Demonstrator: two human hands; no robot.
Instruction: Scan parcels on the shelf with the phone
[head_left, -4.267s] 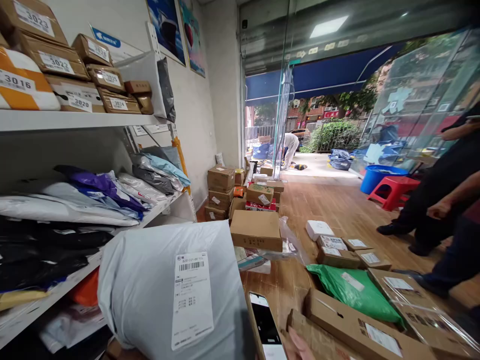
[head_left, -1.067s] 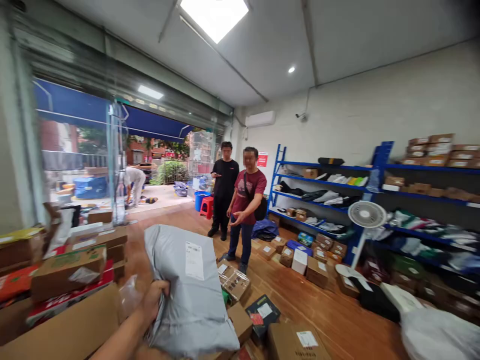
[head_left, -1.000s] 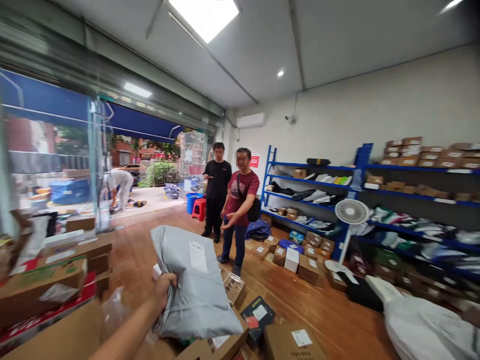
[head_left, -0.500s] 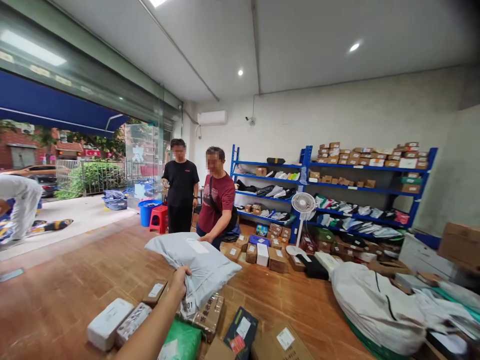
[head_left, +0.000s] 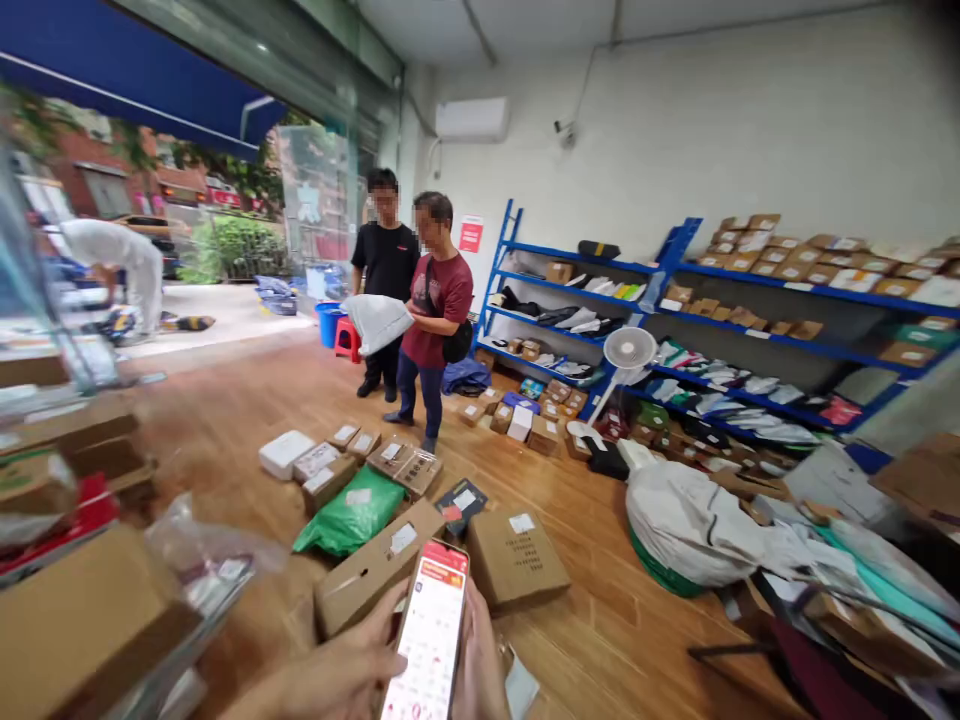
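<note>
A phone [head_left: 430, 640] with a lit red and white screen is at the bottom of the view, held upright between my two hands. My right hand [head_left: 480, 668] wraps its right edge and back. My left hand [head_left: 341, 672] rests against its left edge with the fingers curled on it. Across the floor a person in a dark red shirt [head_left: 436, 300] holds the grey plastic mailer parcel [head_left: 377, 320] in both arms. A second person in black [head_left: 387, 262] stands just behind.
Cardboard boxes [head_left: 514, 558], a green mailer [head_left: 352, 512] and small parcels lie on the wooden floor ahead. A big white sack [head_left: 694, 522] and a fan [head_left: 628, 350] stand before blue shelves [head_left: 750, 285] of parcels. Stacked boxes [head_left: 71, 610] are at my left. Someone bends over outside [head_left: 112, 258].
My left hand let go of the grey mailer, and the person in the red shirt now carries it. My left hand came back to the phone, which is raised in front of me.
</note>
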